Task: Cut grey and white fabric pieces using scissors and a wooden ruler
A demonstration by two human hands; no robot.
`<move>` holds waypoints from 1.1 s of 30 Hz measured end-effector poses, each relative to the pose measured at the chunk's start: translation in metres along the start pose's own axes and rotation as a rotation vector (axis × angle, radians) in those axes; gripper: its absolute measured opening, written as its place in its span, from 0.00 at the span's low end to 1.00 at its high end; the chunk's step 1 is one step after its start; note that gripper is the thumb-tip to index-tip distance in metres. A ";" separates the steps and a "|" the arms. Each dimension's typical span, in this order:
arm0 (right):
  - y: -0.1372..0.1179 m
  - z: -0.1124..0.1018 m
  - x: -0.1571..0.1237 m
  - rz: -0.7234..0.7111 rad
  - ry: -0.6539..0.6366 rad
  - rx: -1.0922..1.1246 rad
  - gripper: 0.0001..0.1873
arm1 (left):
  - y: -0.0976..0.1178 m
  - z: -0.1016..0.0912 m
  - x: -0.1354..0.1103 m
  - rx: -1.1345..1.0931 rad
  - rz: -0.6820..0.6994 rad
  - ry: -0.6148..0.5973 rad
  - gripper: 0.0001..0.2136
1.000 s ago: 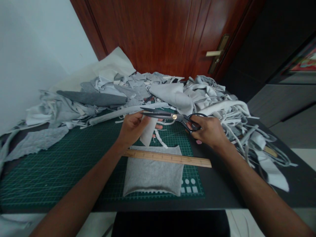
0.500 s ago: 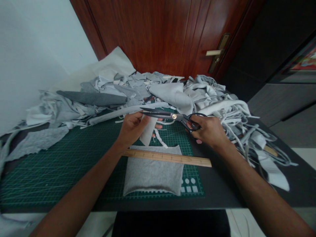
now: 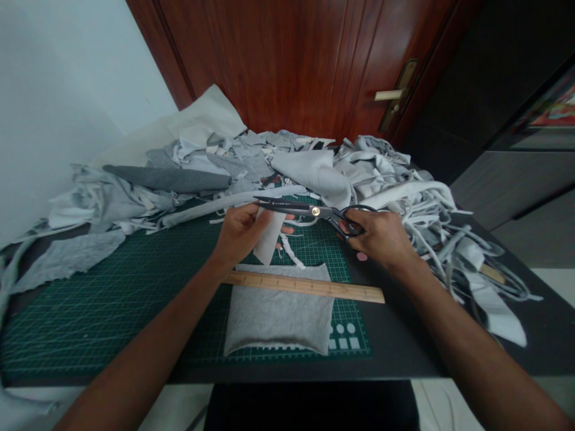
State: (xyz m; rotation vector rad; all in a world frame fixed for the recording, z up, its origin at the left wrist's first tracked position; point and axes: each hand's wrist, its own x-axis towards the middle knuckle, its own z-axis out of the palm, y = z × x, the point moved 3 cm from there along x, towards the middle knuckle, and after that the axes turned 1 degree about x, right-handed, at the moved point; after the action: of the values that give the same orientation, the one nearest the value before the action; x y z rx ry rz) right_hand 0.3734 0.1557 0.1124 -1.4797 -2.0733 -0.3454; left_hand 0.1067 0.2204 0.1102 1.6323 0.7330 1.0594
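My left hand [image 3: 246, 235] pinches a small pale piece of fabric [image 3: 269, 239] between thumb and fingers, above the green cutting mat [image 3: 135, 287]. In my right hand [image 3: 377, 236] are large black-handled scissors [image 3: 315, 211], my fingers through the loops. Their blades point left and lie across the top edge of the fabric, close to my left thumb, and look nearly closed. A thin white strip [image 3: 291, 251] hangs or lies just right of the fabric. Below my hands, a grey piece of cloth [image 3: 278, 317] lies flat with a wooden ruler [image 3: 309, 287] across its upper part.
Heaps of grey and white fabric scraps [image 3: 251, 155] line the back of the dark table [image 3: 404, 347]. More strips [image 3: 431, 227] are piled at the right. A wooden door [image 3: 287, 66] stands behind. A small pink piece [image 3: 362, 257] lies beneath my right hand.
The scissor blades have come closer together at the fabric's top edge. Both hands stay in almost the same place.
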 end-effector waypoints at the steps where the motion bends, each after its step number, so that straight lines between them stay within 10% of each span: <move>1: 0.000 0.000 0.000 0.000 -0.004 0.001 0.05 | 0.000 0.000 0.000 -0.004 -0.004 -0.003 0.20; 33: 0.005 0.014 -0.001 0.240 0.016 0.217 0.07 | 0.003 0.000 0.004 -0.027 0.040 0.106 0.20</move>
State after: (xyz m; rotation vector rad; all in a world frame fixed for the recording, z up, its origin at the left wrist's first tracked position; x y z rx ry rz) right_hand 0.3742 0.1632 0.1002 -1.5626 -1.8302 -0.0369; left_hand 0.1080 0.2233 0.1144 1.5829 0.7545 1.1870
